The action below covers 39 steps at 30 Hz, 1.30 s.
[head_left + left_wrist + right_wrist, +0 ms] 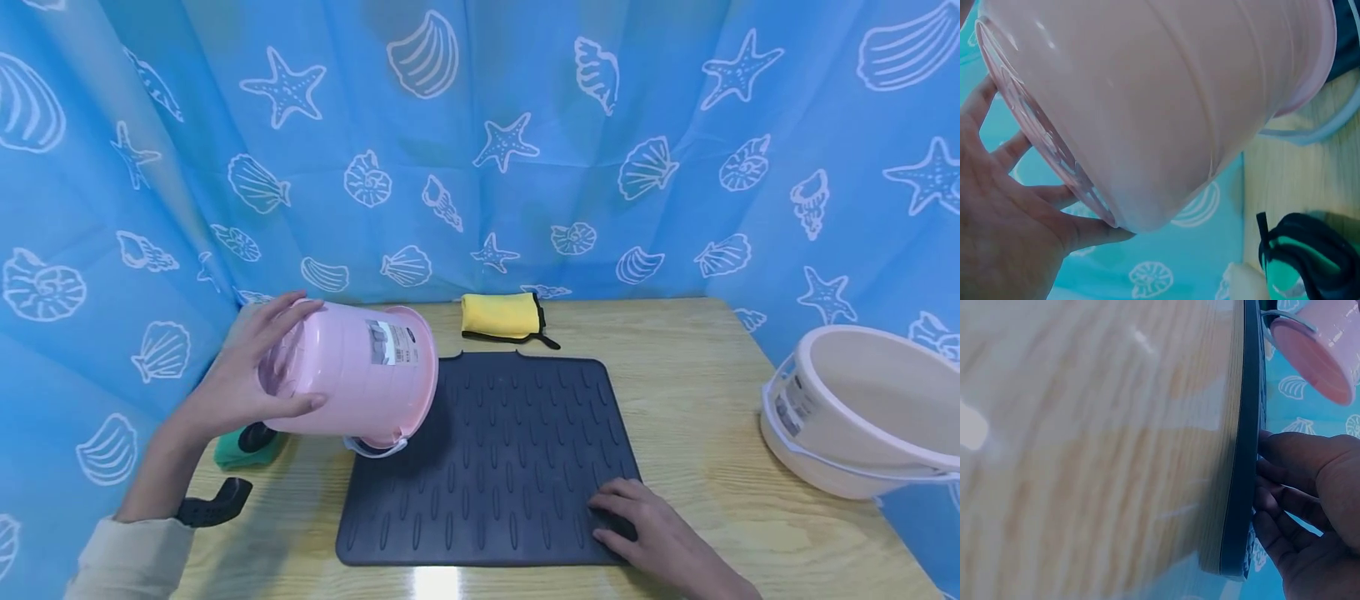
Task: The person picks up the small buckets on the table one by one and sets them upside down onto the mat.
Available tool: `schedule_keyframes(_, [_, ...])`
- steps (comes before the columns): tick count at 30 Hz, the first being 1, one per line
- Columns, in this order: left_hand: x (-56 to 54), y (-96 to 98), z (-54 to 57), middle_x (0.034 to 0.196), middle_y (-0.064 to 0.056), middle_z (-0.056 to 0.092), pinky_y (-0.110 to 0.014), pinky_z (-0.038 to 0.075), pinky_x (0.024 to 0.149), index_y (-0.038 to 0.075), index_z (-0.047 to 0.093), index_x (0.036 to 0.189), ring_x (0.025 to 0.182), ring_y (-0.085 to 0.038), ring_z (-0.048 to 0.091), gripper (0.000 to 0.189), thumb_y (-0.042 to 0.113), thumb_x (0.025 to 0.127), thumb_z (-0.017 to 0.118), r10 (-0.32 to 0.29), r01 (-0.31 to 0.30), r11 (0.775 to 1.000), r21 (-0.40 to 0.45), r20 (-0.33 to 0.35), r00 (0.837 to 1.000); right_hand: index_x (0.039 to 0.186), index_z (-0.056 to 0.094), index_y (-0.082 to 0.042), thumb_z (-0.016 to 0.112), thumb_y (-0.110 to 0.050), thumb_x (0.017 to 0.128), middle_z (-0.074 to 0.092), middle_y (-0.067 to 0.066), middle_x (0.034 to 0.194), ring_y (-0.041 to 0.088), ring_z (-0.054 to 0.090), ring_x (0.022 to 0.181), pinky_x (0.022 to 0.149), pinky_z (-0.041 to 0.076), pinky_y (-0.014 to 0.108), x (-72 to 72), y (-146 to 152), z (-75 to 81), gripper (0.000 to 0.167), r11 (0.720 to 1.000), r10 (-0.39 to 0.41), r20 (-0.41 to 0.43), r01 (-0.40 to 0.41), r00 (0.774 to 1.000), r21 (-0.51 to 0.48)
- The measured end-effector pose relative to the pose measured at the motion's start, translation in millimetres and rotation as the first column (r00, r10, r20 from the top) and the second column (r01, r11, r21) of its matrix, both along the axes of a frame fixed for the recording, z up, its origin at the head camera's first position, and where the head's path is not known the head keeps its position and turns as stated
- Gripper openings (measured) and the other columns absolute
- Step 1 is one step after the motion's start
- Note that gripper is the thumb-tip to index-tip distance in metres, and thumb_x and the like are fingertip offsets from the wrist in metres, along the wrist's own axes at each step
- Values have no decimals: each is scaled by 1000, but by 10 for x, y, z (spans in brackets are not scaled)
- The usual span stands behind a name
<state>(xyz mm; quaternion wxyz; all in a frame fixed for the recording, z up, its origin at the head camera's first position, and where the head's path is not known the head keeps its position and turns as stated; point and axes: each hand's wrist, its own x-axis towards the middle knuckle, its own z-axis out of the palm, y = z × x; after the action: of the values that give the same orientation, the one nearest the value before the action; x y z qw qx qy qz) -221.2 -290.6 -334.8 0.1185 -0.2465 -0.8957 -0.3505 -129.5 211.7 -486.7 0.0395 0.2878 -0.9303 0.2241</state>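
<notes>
A pink bucket (pixel 360 367) is tipped onto its side, its mouth facing right over a black ridged mat (pixel 495 458). My left hand (pixel 255 383) grips it by the base, fingers spread along the bottom rim and thumb on the near side. The left wrist view shows the fingertips at the rim of the bucket's base (pixel 1047 131). The bucket's pale handle (pixel 378 450) hangs below its mouth. My right hand (pixel 652 533) rests on the mat's front right corner, and its fingertips touch the surface in the right wrist view.
A larger beige bucket (pixel 817 417) stands at the table's right edge. Behind the mat lies a folded yellow cloth (pixel 498 315) with black trim. A green cloth (pixel 243 450) with a black band sits at the left. A blue shell-print curtain (pixel 480 200) surrounds the wooden table (pixel 697 375).
</notes>
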Motion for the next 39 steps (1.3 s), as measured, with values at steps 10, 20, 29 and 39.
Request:
schedule_keyframes(10, [-136, 178, -40, 163, 1, 16, -70, 47, 87, 41, 35, 153, 138, -36, 27, 102, 33, 68, 91, -25, 28, 999, -32, 91, 996, 106, 75, -14, 82, -19, 83, 62, -7, 108, 12, 58, 97, 79, 55, 33, 9, -8, -19, 25, 1000, -4, -16, 4, 1000, -11])
schedule_keyframes(20, [-221, 379, -18, 163, 0, 15, -68, 48, 88, 41, 34, 154, 137, -40, 32, 101, 40, 70, 89, -57, 69, 992, -101, 123, 991, 107, 75, -13, 81, -20, 84, 61, -8, 109, 9, 56, 97, 80, 55, 32, 16, -8, -37, 25, 1000, -12, -16, 12, 1000, 1])
schedule_keyframes(29, [-281, 574, -10, 162, -1, 19, -66, 47, 91, 39, 36, 154, 139, -38, 28, 101, 49, 68, 88, -88, 103, 974, -203, 83, 993, 106, 75, -14, 82, -20, 84, 61, -8, 108, 9, 56, 96, 79, 54, 31, 24, 1, -19, 24, 1000, -18, -22, 18, 1000, -2])
schedule_keyframes(39, [-341, 780, 24, 162, -4, 20, -67, 40, 97, 32, 37, 155, 142, -37, 25, 100, 58, 70, 82, -122, 140, 936, -323, 76, 990, 107, 74, -15, 80, -22, 86, 60, -8, 109, 10, 57, 98, 82, 54, 33, 10, 17, -8, 23, 1000, -11, 12, 11, 1000, 3])
